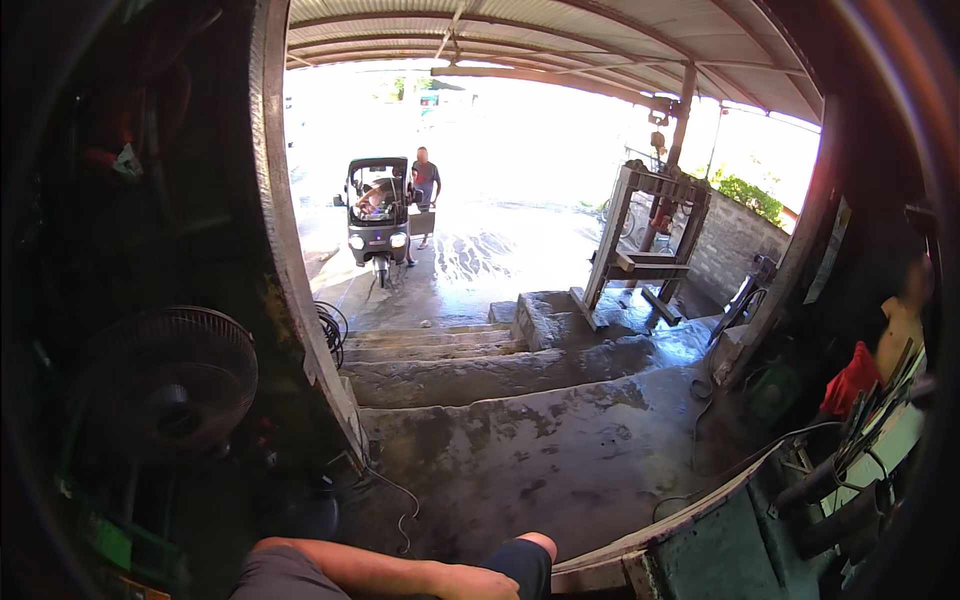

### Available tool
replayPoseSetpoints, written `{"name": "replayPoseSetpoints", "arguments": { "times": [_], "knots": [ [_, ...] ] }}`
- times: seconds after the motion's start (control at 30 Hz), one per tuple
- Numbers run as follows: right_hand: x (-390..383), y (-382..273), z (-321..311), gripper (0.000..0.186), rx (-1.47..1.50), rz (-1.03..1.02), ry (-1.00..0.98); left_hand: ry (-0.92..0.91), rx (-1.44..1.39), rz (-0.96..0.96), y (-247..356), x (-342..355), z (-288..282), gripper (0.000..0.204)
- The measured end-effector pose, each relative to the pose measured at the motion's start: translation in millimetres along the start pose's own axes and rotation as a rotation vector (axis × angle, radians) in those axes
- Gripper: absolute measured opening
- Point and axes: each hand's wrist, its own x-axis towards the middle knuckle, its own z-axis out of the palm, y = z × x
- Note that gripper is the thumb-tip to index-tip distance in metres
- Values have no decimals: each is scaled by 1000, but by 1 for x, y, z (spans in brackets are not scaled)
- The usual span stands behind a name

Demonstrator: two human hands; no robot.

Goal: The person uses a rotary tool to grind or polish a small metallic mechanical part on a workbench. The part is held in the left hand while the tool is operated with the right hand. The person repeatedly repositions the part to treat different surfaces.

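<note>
My left forearm crosses the lower middle of the head view from the left, beside grey fabric [290, 580]. My left hand [485, 585] rests low by the dark shorts [517, 568] on my bent leg, cut by the bottom edge; I cannot make out its fingers or whether it holds anything. My right hand is not in view.
Concrete steps [430, 345] lead down to wet paving, where a person [425, 180] stands beside a three-wheeler [376, 215] with someone inside. A steel press [610, 240] stands right, a fan [170, 375] left. Cables [400, 490] lie on the floor; a metal bench [720, 540] is at lower right.
</note>
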Motion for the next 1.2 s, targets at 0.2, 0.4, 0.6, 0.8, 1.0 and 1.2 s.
{"name": "replayPoseSetpoints", "arguments": {
  "times": [0.2,0.4,0.6,0.8,1.0,1.2],
  "knots": [
    [-48,-18,-12,31,0,-1,112,109,170,-40,94,-17,-34,51],
    [-78,21,3,50,-69,84,114,105,242,-26,126,6,-21,53],
    [-155,25,30,51,-48,60,301,-21,298,24,167,27,-15,53],
    [-192,40,41,52,166,-122,290,-180,356,268,191,53,-14,52],
    [-229,41,35,42,-23,14,413,-200,491,289,210,84,-15,54],
    [-241,46,42,45,-231,64,638,-123,477,307,220,98,-6,50]
  ]
}}
